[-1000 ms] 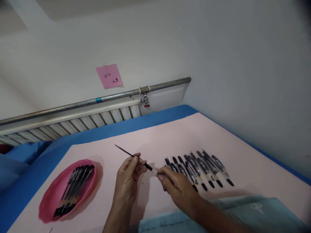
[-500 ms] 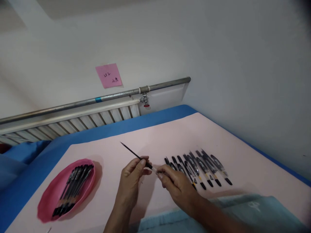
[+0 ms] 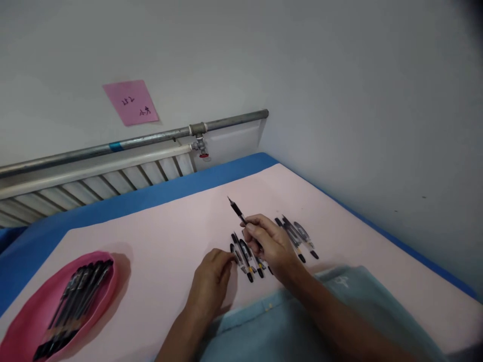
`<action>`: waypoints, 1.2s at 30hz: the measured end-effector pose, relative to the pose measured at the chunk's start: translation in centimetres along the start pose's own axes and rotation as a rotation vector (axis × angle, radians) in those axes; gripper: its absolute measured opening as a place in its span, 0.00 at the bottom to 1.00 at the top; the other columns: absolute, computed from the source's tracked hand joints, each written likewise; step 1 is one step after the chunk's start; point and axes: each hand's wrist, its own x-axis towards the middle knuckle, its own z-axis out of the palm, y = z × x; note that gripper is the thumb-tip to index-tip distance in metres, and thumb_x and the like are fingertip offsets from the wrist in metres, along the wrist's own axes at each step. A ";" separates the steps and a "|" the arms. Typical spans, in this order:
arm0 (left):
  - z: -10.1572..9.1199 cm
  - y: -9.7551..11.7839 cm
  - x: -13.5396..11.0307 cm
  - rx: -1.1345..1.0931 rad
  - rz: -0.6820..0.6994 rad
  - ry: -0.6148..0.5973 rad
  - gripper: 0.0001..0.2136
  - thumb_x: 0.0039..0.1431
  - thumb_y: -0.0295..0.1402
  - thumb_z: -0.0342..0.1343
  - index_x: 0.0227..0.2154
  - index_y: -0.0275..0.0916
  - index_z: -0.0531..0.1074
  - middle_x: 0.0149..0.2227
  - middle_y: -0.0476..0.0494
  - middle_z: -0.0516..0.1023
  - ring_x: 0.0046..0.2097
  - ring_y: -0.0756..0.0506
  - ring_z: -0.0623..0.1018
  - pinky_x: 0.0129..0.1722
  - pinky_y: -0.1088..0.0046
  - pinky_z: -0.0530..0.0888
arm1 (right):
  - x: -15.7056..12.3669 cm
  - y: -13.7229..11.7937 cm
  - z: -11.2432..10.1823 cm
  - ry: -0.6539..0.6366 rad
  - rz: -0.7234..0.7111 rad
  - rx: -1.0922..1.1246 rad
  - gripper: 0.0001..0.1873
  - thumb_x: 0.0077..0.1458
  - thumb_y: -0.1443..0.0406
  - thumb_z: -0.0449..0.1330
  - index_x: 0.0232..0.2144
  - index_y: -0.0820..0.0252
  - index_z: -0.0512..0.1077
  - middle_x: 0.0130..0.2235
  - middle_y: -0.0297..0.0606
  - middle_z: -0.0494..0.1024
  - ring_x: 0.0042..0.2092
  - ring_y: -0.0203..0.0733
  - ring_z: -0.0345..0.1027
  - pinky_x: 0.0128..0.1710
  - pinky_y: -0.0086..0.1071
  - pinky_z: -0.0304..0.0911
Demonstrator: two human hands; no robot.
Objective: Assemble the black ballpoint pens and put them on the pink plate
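Note:
My right hand point(image 3: 268, 239) is closed around an uncapped black pen point(image 3: 237, 209), its point tilted up and to the left above the pink sheet. My left hand point(image 3: 213, 276) is lower and to the left, its fingertips pinched at a dark pen cap point(image 3: 234, 250) at the left end of the row of pen parts. Beside that cap lie several clear pen barrels point(image 3: 247, 264) with black ends and yellowish bands, with more caps among them. My right hand hides part of the row. Further right lie more pen parts point(image 3: 292, 235).
A pink bowl point(image 3: 22, 314) at the left holds several black pens point(image 3: 75, 301). The pink sheet point(image 3: 162, 236) lies over a blue table cover point(image 3: 234, 168). Behind are a radiator point(image 3: 124, 180), a metal pipe point(image 3: 158, 137) and a wall with a pink note point(image 3: 132, 103).
The thin dark refill in my left hand now sits inside the barrel in my right hand. My left hand has let go and moved to the caps. The view has shifted right.

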 end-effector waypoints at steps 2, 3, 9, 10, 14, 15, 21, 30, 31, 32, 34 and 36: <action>0.8 -0.1 0.0 0.084 0.084 -0.037 0.14 0.55 0.26 0.45 0.37 0.43 0.73 0.33 0.43 0.73 0.37 0.47 0.71 0.36 0.72 0.67 | -0.1 -0.1 0.0 -0.004 0.002 -0.011 0.08 0.52 0.61 0.52 0.31 0.60 0.66 0.23 0.29 0.65 0.19 0.27 0.53 0.16 0.22 0.46; 1.1 -0.1 0.0 0.122 0.115 -0.040 0.14 0.54 0.26 0.45 0.38 0.44 0.74 0.33 0.43 0.73 0.36 0.46 0.71 0.34 0.72 0.67 | -0.2 -0.1 0.0 -0.006 0.001 -0.018 0.07 0.52 0.62 0.52 0.31 0.60 0.66 0.23 0.29 0.65 0.20 0.27 0.53 0.16 0.22 0.46; 1.4 0.6 0.2 0.293 0.133 -0.095 0.10 0.53 0.27 0.48 0.30 0.42 0.75 0.28 0.41 0.71 0.32 0.45 0.70 0.29 0.72 0.63 | -0.1 0.4 0.0 -0.019 -0.005 0.002 0.07 0.52 0.62 0.52 0.32 0.60 0.66 0.23 0.29 0.65 0.20 0.27 0.52 0.16 0.22 0.46; 1.4 0.7 0.2 0.302 0.119 -0.114 0.10 0.53 0.27 0.48 0.29 0.42 0.75 0.28 0.41 0.71 0.32 0.45 0.70 0.30 0.72 0.63 | -0.1 0.5 0.0 -0.020 -0.005 0.005 0.08 0.52 0.61 0.52 0.32 0.60 0.66 0.23 0.29 0.65 0.20 0.27 0.52 0.16 0.22 0.46; 1.2 1.0 0.0 0.275 0.075 -0.153 0.09 0.52 0.27 0.48 0.28 0.41 0.74 0.29 0.41 0.71 0.34 0.45 0.69 0.31 0.72 0.62 | -0.1 0.5 0.1 -0.027 -0.002 -0.009 0.08 0.52 0.61 0.52 0.32 0.60 0.65 0.23 0.29 0.64 0.20 0.27 0.52 0.17 0.23 0.47; 1.3 1.0 0.0 0.242 0.059 -0.139 0.08 0.51 0.27 0.49 0.26 0.41 0.74 0.29 0.42 0.71 0.33 0.45 0.69 0.31 0.72 0.62 | -0.1 0.4 0.1 -0.027 0.001 -0.017 0.08 0.52 0.61 0.52 0.32 0.59 0.65 0.23 0.29 0.64 0.20 0.27 0.52 0.17 0.23 0.48; -0.4 0.0 0.2 -0.360 -0.343 0.066 0.03 0.45 0.31 0.57 0.25 0.38 0.73 0.24 0.47 0.72 0.26 0.50 0.70 0.28 0.75 0.66 | -0.1 0.6 0.0 -0.051 0.003 -0.151 0.08 0.53 0.61 0.51 0.32 0.59 0.66 0.23 0.28 0.65 0.21 0.28 0.53 0.20 0.24 0.50; -4.4 -1.3 1.2 -1.289 -0.699 0.456 0.07 0.44 0.22 0.59 0.29 0.34 0.73 0.29 0.44 0.77 0.31 0.50 0.76 0.33 0.74 0.74 | -0.7 0.8 1.1 -0.283 -0.002 -0.576 0.08 0.54 0.65 0.50 0.29 0.59 0.68 0.22 0.30 0.67 0.26 0.32 0.59 0.26 0.25 0.52; -4.4 -1.5 1.2 -1.349 -0.692 0.465 0.06 0.45 0.23 0.59 0.29 0.34 0.72 0.30 0.45 0.76 0.31 0.51 0.76 0.34 0.74 0.74 | -0.8 0.9 1.2 -0.299 -0.005 -0.611 0.09 0.53 0.65 0.50 0.28 0.59 0.68 0.22 0.30 0.67 0.26 0.33 0.59 0.25 0.25 0.51; -4.3 -1.6 1.2 -1.397 -0.684 0.468 0.06 0.46 0.23 0.59 0.29 0.34 0.72 0.30 0.46 0.76 0.31 0.51 0.76 0.34 0.75 0.74 | -0.9 1.0 1.4 -0.310 -0.009 -0.636 0.09 0.53 0.65 0.50 0.27 0.59 0.68 0.22 0.30 0.67 0.26 0.33 0.59 0.25 0.26 0.51; -4.2 -1.7 1.1 -1.458 -0.675 0.465 0.06 0.46 0.24 0.59 0.30 0.35 0.73 0.29 0.47 0.76 0.31 0.52 0.76 0.34 0.77 0.74 | -0.9 1.1 1.7 -0.322 -0.018 -0.663 0.09 0.53 0.65 0.50 0.27 0.59 0.68 0.22 0.30 0.67 0.26 0.33 0.60 0.26 0.26 0.50; -4.1 -1.7 1.1 -1.493 -0.671 0.459 0.06 0.46 0.25 0.59 0.31 0.36 0.73 0.29 0.48 0.75 0.31 0.53 0.76 0.35 0.76 0.74 | -1.0 1.3 1.9 -0.322 -0.020 -0.672 0.09 0.53 0.65 0.49 0.27 0.59 0.68 0.22 0.30 0.68 0.26 0.34 0.60 0.26 0.26 0.50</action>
